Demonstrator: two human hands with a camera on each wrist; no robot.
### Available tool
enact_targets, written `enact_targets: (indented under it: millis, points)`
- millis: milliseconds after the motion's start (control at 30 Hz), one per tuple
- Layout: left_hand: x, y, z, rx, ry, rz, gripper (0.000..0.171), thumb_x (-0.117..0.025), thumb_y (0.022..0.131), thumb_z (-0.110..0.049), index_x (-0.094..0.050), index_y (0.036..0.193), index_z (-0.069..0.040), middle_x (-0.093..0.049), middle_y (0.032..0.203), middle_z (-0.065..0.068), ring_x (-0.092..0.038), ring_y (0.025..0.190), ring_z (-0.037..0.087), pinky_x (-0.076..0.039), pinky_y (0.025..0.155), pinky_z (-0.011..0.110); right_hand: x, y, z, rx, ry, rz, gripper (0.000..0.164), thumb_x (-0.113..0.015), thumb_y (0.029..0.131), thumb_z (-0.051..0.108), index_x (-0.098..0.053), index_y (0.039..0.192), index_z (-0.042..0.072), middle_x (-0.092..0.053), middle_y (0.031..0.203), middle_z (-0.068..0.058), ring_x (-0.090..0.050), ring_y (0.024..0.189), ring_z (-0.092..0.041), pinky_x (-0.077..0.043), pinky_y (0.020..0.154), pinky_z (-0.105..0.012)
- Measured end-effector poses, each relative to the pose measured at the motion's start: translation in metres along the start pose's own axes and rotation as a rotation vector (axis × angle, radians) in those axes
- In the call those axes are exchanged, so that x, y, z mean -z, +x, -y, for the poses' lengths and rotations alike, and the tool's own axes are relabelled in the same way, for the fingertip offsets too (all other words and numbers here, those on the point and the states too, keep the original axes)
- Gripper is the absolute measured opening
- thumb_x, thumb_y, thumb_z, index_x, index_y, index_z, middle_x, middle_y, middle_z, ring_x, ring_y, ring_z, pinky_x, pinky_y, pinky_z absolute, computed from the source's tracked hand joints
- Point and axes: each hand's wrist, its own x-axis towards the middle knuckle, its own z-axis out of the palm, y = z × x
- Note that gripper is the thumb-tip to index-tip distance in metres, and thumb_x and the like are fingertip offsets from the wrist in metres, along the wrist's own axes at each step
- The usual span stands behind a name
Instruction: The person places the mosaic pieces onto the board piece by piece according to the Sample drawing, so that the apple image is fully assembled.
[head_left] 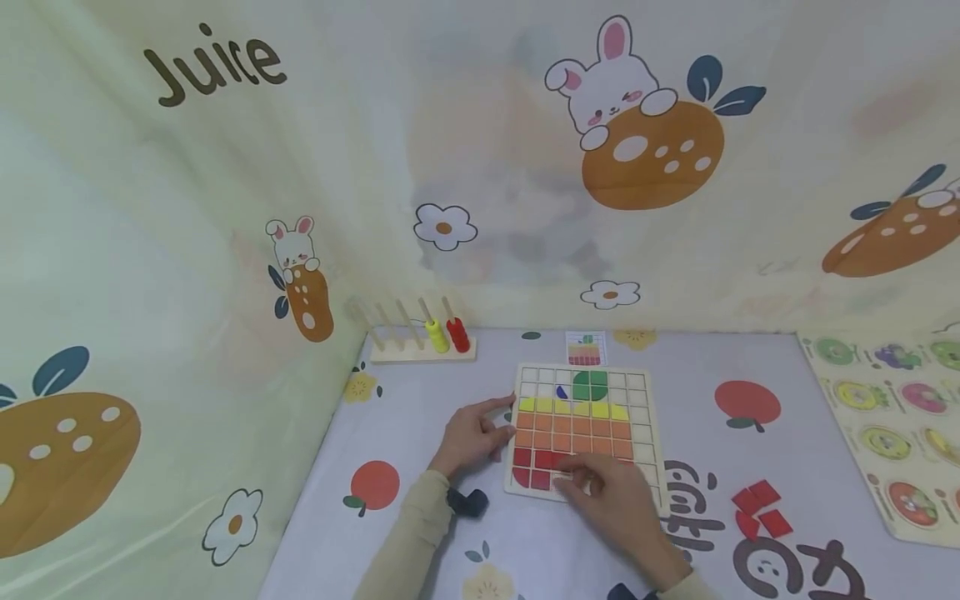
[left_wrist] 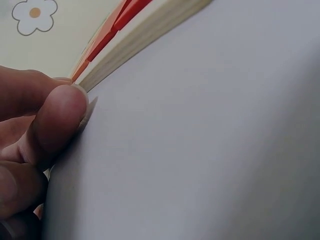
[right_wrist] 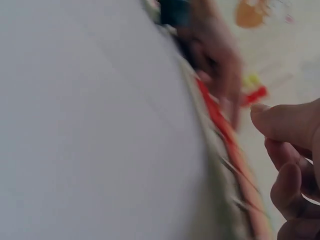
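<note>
The left hand [head_left: 471, 435] is bracing the board [head_left: 643, 454] on the desk at its left edge, fingers relaxed. The right hand [head_left: 609, 493], fingers curled, is seemingly pressing a red tile [head_left: 545, 459] into the near row; seating it flat and square works best.

Soft, even light is filling the head view, washing the curtain [head_left: 225, 208] pale and leaving only faint shadows under the hands on the table [head_left: 420, 433]. Edges are bowing outward, wide-lens style. The left wrist view is sitting too close: a fingertip [left_wrist: 60, 120] is looming soft, the board [left_wrist: 145, 35] edge slightly sharper. The right wrist view is smearing badly with motion blur, red pieces [right_wrist: 220, 120] streaking, everything out of focus.
</note>
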Motion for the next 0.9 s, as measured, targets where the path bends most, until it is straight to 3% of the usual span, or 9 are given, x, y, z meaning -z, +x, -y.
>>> enact_targets:
  millis: [100, 233, 300, 433, 533, 633, 900]
  points:
    - [-0.003, 0.0, 0.001, 0.006, -0.002, -0.002, 0.055, -0.077, 0.098, -0.032, -0.06, 0.151, -0.034, -0.065, 0.058, 0.0, -0.059, 0.049, 0.016, -0.039, 0.061, 0.029, 0.032, -0.002, -0.013, -0.064, -0.042, -0.06, 0.025, -0.092, 0.083, 0.021, -0.082, 0.105, 0.018, -0.067, 0.074, 0.012, -0.05, 0.063, -0.004, -0.042, 0.056, -0.021]
    - [-0.004, -0.001, 0.0, 0.008, 0.009, 0.002, 0.056, -0.076, 0.099, -0.032, -0.06, 0.152, -0.033, -0.065, 0.057, -0.001, -0.059, 0.049, 0.016, -0.039, 0.06, 0.029, 0.08, -0.012, -0.045, -0.236, -0.164, -0.119, 0.033, -0.089, 0.087, 0.027, -0.079, 0.115, 0.013, -0.073, 0.079, 0.0, -0.052, 0.066, -0.011, -0.04, 0.053, -0.024]
    - [-0.003, -0.001, 0.0, 0.001, 0.018, 0.001, 0.056, -0.076, 0.099, -0.031, -0.059, 0.152, -0.033, -0.065, 0.057, -0.001, -0.058, 0.049, 0.015, -0.039, 0.06, 0.028, 0.105, -0.019, -0.067, -0.339, -0.229, -0.085, 0.043, -0.087, 0.088, 0.033, -0.076, 0.121, 0.009, -0.075, 0.085, -0.006, -0.055, 0.068, -0.015, -0.039, 0.055, -0.027]
    - [0.0, -0.001, -0.002, -0.002, 0.03, -0.001, 0.056, -0.076, 0.099, -0.031, -0.059, 0.153, -0.032, -0.065, 0.057, -0.001, -0.057, 0.048, 0.015, -0.038, 0.058, 0.028, 0.142, -0.033, -0.104, -0.508, -0.313, 0.089, 0.075, -0.088, 0.084, 0.05, -0.065, 0.134, -0.001, -0.071, 0.105, -0.023, -0.062, 0.085, -0.033, -0.054, 0.068, -0.04]
    - [0.003, -0.001, -0.002, 0.005, 0.028, -0.005, 0.057, -0.076, 0.099, -0.031, -0.059, 0.153, -0.033, -0.064, 0.057, -0.001, -0.057, 0.048, 0.016, -0.039, 0.058, 0.028, 0.151, -0.041, -0.12, -0.567, -0.309, 0.173, 0.094, -0.091, 0.078, 0.056, -0.057, 0.14, -0.006, -0.06, 0.117, -0.034, -0.057, 0.096, -0.043, -0.059, 0.077, -0.052]
    - [0.003, 0.0, -0.001, 0.001, 0.018, -0.007, 0.056, -0.077, 0.098, -0.03, -0.06, 0.152, -0.033, -0.064, 0.057, -0.001, -0.058, 0.049, 0.016, -0.039, 0.059, 0.028, 0.148, -0.044, -0.126, -0.586, -0.295, 0.19, 0.099, -0.092, 0.075, 0.057, -0.055, 0.143, -0.005, -0.055, 0.117, -0.036, -0.054, 0.096, -0.043, -0.059, 0.077, -0.05]
    - [-0.001, 0.0, -0.002, 0.013, 0.005, -0.001, 0.055, -0.076, 0.099, -0.031, -0.06, 0.152, -0.033, -0.064, 0.056, -0.001, -0.056, 0.048, 0.014, -0.037, 0.058, 0.028, 0.139, -0.044, -0.125, -0.578, -0.291, 0.147, 0.074, -0.085, 0.088, 0.047, -0.062, 0.135, -0.005, -0.063, 0.103, -0.024, -0.052, 0.09, -0.034, -0.046, 0.076, -0.046]
